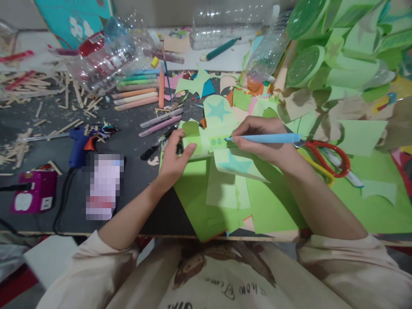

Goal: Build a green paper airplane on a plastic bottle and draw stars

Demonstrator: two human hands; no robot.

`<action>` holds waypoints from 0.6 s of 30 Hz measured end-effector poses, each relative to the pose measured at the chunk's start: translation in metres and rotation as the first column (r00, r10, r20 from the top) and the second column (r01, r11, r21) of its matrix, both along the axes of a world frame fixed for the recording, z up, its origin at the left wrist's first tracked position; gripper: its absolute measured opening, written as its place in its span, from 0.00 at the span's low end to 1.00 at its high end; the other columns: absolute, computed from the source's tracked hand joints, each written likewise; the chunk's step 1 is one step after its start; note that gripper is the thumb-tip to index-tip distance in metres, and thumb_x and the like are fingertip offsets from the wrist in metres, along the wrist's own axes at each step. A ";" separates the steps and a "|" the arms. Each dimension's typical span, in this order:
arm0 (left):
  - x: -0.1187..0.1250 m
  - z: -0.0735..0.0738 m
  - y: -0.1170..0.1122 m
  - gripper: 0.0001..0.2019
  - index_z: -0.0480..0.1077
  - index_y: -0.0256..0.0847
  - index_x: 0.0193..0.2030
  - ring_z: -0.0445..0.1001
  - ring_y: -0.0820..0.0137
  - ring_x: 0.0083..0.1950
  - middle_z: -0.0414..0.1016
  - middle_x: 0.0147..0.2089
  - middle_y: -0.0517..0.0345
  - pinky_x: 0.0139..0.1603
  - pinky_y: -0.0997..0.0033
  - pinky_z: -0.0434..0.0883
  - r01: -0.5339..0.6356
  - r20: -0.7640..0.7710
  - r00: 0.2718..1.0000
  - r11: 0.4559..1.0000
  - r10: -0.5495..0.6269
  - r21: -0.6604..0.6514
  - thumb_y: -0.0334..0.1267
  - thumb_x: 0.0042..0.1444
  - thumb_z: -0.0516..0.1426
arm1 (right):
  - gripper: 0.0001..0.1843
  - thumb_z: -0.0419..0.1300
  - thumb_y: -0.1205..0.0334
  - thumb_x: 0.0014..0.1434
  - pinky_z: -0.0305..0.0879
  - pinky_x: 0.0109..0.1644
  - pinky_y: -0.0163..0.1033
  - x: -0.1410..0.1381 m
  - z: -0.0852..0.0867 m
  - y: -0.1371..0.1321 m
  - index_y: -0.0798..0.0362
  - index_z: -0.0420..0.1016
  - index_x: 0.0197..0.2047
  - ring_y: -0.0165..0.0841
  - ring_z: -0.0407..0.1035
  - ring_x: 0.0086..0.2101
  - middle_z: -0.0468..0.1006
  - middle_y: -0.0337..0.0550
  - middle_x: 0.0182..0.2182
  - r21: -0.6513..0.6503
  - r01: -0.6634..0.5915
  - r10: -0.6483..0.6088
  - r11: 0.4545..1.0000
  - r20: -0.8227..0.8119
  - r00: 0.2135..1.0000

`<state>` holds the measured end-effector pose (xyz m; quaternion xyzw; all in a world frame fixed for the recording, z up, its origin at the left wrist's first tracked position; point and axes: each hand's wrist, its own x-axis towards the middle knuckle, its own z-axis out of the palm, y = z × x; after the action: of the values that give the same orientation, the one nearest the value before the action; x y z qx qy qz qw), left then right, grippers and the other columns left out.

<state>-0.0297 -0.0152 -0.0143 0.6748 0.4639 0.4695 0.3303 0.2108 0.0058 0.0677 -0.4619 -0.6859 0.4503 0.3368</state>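
Note:
My right hand (262,137) is closed around a light-blue marker (273,137), its tip touching a green paper strip with several dots (217,141). That strip lies on a pale green paper cutout (222,126) with a blue star (219,110) above and another star (234,162) on a flap below. My left hand (176,158) grips the cutout's left end, thumb on top and fingers partly hidden behind it. Large green paper sheets (273,201) lie underneath. Red-handled scissors (331,159) rest beside my right forearm.
To the left are a blue glue gun (77,146), a phone (103,186), a magenta box (34,191) and scattered wooden sticks (19,148). Several markers (137,96), paper scraps and plastic bottles (231,28) lie further back. Green paper-covered bottle shapes (341,56) crowd the right.

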 end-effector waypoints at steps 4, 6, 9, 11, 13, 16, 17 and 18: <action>0.000 0.000 0.000 0.21 0.66 0.45 0.52 0.76 0.61 0.54 0.75 0.52 0.51 0.53 0.63 0.71 -0.004 0.001 1.000 1.000 0.004 -0.010 0.60 0.65 0.53 | 0.13 0.67 0.57 0.53 0.57 0.26 0.40 0.000 0.003 0.000 0.47 0.70 0.22 0.32 0.62 0.22 0.71 0.37 0.20 -0.060 -0.040 0.041 0.997 0.025 0.999; -0.001 -0.001 0.000 0.21 0.67 0.45 0.52 0.76 0.61 0.54 0.75 0.52 0.51 0.54 0.63 0.71 -0.003 0.003 1.000 1.000 0.004 -0.006 0.59 0.65 0.54 | 0.14 0.68 0.57 0.52 0.57 0.25 0.40 0.001 0.002 0.001 0.48 0.70 0.22 0.31 0.62 0.23 0.71 0.37 0.20 -0.063 -0.010 0.011 0.998 0.013 1.000; -0.001 -0.001 0.001 0.21 0.67 0.45 0.51 0.76 0.62 0.53 0.75 0.51 0.51 0.53 0.63 0.71 -0.014 0.003 1.000 1.000 0.014 0.008 0.59 0.65 0.54 | 0.14 0.69 0.54 0.50 0.56 0.25 0.39 0.001 -0.004 0.003 0.49 0.70 0.22 0.30 0.62 0.23 0.73 0.37 0.21 -0.046 0.050 -0.052 0.998 -0.039 0.998; 0.000 0.000 0.001 0.21 0.67 0.44 0.50 0.76 0.62 0.53 0.75 0.51 0.51 0.53 0.63 0.72 -0.013 -0.002 1.000 1.000 0.013 0.005 0.59 0.65 0.54 | 0.15 0.69 0.51 0.51 0.57 0.25 0.38 0.002 -0.008 0.004 0.49 0.71 0.23 0.31 0.63 0.23 0.74 0.38 0.22 -0.040 0.055 -0.058 0.998 -0.069 0.996; 0.000 0.000 0.001 0.21 0.67 0.44 0.50 0.76 0.63 0.54 0.75 0.52 0.51 0.54 0.64 0.72 -0.005 -0.002 1.000 1.000 0.005 0.000 0.59 0.65 0.54 | 0.16 0.69 0.49 0.52 0.58 0.25 0.38 0.003 -0.011 0.004 0.49 0.73 0.23 0.32 0.65 0.24 0.74 0.38 0.22 -0.037 0.031 -0.034 0.999 -0.073 0.997; 0.000 0.000 0.000 0.21 0.67 0.44 0.52 0.76 0.63 0.56 0.75 0.53 0.50 0.56 0.65 0.72 -0.001 -0.002 1.000 1.000 0.001 0.009 0.58 0.65 0.54 | 0.17 0.69 0.48 0.53 0.59 0.24 0.38 0.004 -0.012 0.004 0.48 0.72 0.22 0.32 0.66 0.23 0.74 0.38 0.21 -0.043 -0.017 0.014 0.999 -0.059 0.998; 0.000 0.000 0.000 0.21 0.67 0.44 0.52 0.76 0.63 0.56 0.75 0.53 0.50 0.56 0.65 0.72 -0.002 -0.006 1.000 1.000 0.002 0.011 0.58 0.66 0.54 | 0.17 0.70 0.48 0.53 0.59 0.24 0.38 0.005 -0.012 0.004 0.49 0.72 0.22 0.32 0.65 0.22 0.74 0.38 0.21 -0.039 -0.021 0.018 0.999 -0.061 0.998; 0.000 0.000 0.000 0.21 0.67 0.44 0.53 0.76 0.62 0.56 0.76 0.53 0.50 0.56 0.65 0.72 -0.002 -0.013 1.000 1.000 0.002 0.013 0.58 0.66 0.54 | 0.18 0.70 0.49 0.53 0.59 0.23 0.38 0.005 -0.011 0.004 0.49 0.72 0.22 0.31 0.64 0.22 0.74 0.38 0.20 -0.028 -0.012 0.010 1.000 -0.067 0.998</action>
<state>-0.0297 -0.0154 -0.0147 0.6794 0.4635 0.4686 0.3225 0.2158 0.0093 0.0572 -0.4477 -0.6703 0.4770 0.3503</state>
